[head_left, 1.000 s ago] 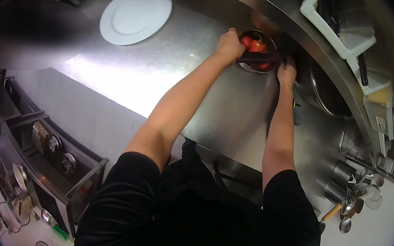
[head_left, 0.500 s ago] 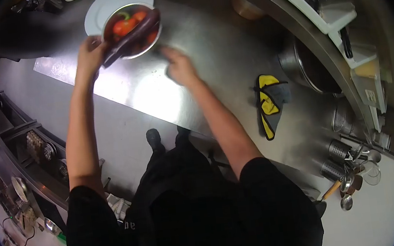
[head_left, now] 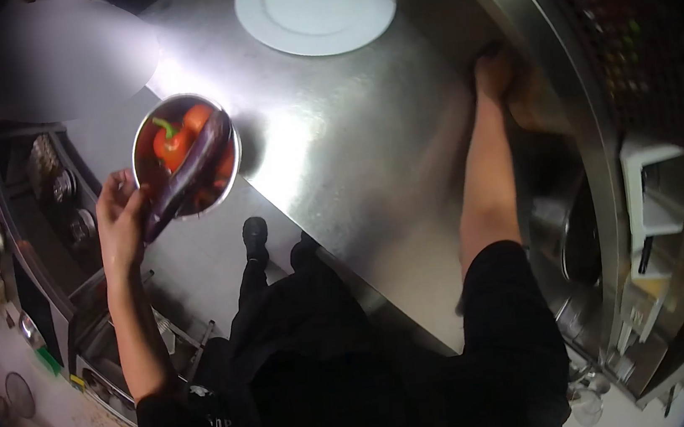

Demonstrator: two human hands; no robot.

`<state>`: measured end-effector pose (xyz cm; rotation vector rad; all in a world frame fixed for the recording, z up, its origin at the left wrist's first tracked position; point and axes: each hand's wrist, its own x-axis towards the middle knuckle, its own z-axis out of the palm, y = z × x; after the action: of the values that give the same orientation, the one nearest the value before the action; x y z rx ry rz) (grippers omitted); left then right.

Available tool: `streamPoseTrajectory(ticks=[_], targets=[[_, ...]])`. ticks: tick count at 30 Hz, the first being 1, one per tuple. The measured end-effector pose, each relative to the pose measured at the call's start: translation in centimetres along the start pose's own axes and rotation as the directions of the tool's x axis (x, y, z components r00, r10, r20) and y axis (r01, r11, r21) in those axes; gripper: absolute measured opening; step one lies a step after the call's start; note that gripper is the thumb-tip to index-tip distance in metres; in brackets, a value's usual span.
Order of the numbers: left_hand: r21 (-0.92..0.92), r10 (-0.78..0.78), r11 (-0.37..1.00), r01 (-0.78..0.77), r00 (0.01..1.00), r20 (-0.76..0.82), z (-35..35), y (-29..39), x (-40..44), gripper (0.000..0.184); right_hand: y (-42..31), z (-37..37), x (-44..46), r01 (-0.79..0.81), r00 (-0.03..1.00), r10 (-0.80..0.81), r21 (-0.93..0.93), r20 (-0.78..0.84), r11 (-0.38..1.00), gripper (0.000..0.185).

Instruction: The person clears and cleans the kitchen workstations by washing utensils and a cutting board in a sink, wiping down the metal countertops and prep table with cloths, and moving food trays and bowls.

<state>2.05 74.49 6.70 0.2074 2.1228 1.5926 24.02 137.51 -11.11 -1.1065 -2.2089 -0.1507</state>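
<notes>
My left hand [head_left: 120,226] grips the near-left rim of a round metal bowl [head_left: 239,159], which it holds out past the edge of the steel counter, over the floor. Inside the bowl are a red bell pepper [head_left: 173,151] with a green stem and some other red-orange vegetables. A long purple eggplant [head_left: 197,167] lies slanted across the top, one end jutting out by my left hand. Far to the right, my right hand [head_left: 496,71] reaches under the shelf, close to a dim brownish container [head_left: 537,107]. Shadow and blur hide its fingers, and whether it touches the container I cannot tell.
A white plate [head_left: 315,10] lies on the steel counter [head_left: 324,131] at the far side. White plastic holders [head_left: 655,186] hang along the shelf edge on the right. At left, below the bowl, stand open metal racks [head_left: 50,247].
My left hand has brought the bowl nearer and leftward, away from the plate and off the counter. My right hand has swung away from beside the bowl to the far right.
</notes>
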Motion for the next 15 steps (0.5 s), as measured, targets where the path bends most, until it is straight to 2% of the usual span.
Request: streamPoseTrajectory(ticks=[3, 5, 6, 8, 10, 12, 13, 14, 15], targets=[[0.049, -0.062, 0.997, 0.066, 0.994, -0.088, -1.3, -0.6, -2.0, 0.019, -0.2, 3.7, 5.6, -0.013, 0.999, 0.011, 0.025, 0.046, 1.0, 0.042], [0.032, -0.076, 0.996, 0.079, 0.993, -0.094, -1.7, -1.1, -2.7, 0.018, -1.6, 4.8, 7.7, 0.21, 0.966, -0.206, -0.01, 0.158, 0.978, 0.043], [0.015, -0.083, 0.996, 0.084, 0.993, -0.088, -1.9, -1.2, -2.8, 0.018, -3.2, 4.6, 8.1, 0.213, 0.965, -0.209, -0.003, 0.16, 0.977, 0.043], [0.026, -0.077, 0.996, 0.08, 0.992, -0.105, -1.6, -1.1, -2.8, 0.019, -6.6, 4.2, 7.6, 0.19, 0.896, -0.248, 0.187, 0.368, 0.964, 0.04], [0.034, -0.066, 0.997, 0.071, 0.991, -0.114, -0.7, -0.4, -2.4, 0.019, -7.0, 5.2, 4.7, 0.238, 0.88, -0.39, 0.46, 0.272, 0.856, 0.04], [0.049, -0.059, 0.997, 0.063, 0.995, -0.079, 0.6, 0.7, -1.6, 0.02, -10.8, -0.7, 0.2, 0.21, 0.849, -0.43, 0.552, 0.306, 0.807, 0.042], [0.118, -0.051, 0.991, 0.056, 0.998, -0.048, 1.5, 1.6, -0.9, 0.021, -12.2, -2.7, -1.9, 0.218, 0.827, -0.467, 0.587, 0.313, 0.779, 0.041], [0.08, -0.027, 0.996, 0.028, 1.0, -0.005, 2.4, 1.8, 0.1, 0.022, -13.6, -4.5, -4.2, 0.224, 0.804, -0.503, 0.622, 0.317, 0.75, 0.04], [0.012, 0.012, 1.0, -0.013, 0.998, 0.067, 3.4, 1.7, 1.3, 0.023, -15.9, -7.0, -6.8, 0.056, 0.835, -0.431, 0.726, 0.342, 0.685, 0.045]])
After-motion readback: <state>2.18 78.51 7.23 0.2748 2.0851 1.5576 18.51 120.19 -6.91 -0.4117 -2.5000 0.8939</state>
